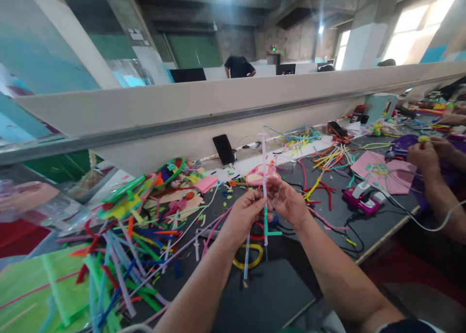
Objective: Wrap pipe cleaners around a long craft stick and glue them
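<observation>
A long pipe-cleaner stem [265, 165] stands upright in front of me, lavender above and teal-green lower down, with a short green end bent out to the right. My left hand [247, 215] pinches it at mid-height between thumb and fingers. On the other side, my right hand [290, 204] has its fingers curled in against the stem; the exact grip of its fingertips is partly hidden. A yellow loop handle [259, 259] lies on the table below my hands, next to a pale translucent stick [246, 261]. Behind the stem sits a pink piece [255, 176].
Loose pipe cleaners [120, 270] pile up at the left, near a green sheet [25, 294]. A phone [224, 149] leans against the partition [174, 129]. To the right are a magenta power strip [360, 202] with cables, pink sheets [386, 170], and another person's hands [424, 153].
</observation>
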The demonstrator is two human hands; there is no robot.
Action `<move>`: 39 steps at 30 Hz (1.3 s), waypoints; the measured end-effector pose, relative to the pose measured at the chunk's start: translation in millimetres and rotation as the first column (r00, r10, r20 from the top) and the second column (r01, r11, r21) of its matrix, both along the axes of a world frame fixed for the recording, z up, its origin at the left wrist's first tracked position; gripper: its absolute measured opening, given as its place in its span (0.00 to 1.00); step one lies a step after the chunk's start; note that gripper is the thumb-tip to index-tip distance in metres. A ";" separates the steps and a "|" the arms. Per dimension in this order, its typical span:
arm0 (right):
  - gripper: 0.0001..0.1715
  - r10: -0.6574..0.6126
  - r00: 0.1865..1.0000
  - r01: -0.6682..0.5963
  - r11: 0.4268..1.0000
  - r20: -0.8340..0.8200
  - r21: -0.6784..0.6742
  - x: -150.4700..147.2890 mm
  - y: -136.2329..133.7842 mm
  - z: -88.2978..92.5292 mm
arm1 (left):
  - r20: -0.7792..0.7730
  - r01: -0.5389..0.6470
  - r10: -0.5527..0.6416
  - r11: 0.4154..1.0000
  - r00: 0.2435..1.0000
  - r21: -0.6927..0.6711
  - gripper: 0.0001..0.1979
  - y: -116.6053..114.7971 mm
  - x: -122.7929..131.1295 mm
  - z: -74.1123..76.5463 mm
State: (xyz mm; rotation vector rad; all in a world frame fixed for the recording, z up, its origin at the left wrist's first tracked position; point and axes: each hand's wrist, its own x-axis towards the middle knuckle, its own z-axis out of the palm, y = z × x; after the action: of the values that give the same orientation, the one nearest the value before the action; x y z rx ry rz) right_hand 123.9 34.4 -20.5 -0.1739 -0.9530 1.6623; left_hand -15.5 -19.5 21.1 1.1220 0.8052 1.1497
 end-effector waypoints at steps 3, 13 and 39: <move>0.33 0.128 0.992 -0.128 0.991 -0.009 0.033 1.8 -0.8 2.6 | -0.001 0.044 -0.044 0.999 0.999 -0.012 0.11 -3.0 3.2 1.2; 0.48 0.331 0.933 -0.345 0.934 0.145 0.090 13.7 -5.4 11.5 | 0.000 0.188 -0.189 0.977 0.982 -0.099 0.11 -8.3 7.0 3.5; 0.21 0.144 0.966 -0.152 0.988 0.214 0.022 -1.7 -0.1 2.3 | 0.012 -0.262 0.263 0.959 0.965 0.103 0.11 6.6 -20.3 13.7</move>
State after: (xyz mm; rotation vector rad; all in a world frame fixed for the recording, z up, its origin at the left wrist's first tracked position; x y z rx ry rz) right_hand 122.2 34.3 -18.3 -0.2638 -1.1825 1.7864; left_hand -35.8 -13.0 34.8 1.1243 0.9250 1.4255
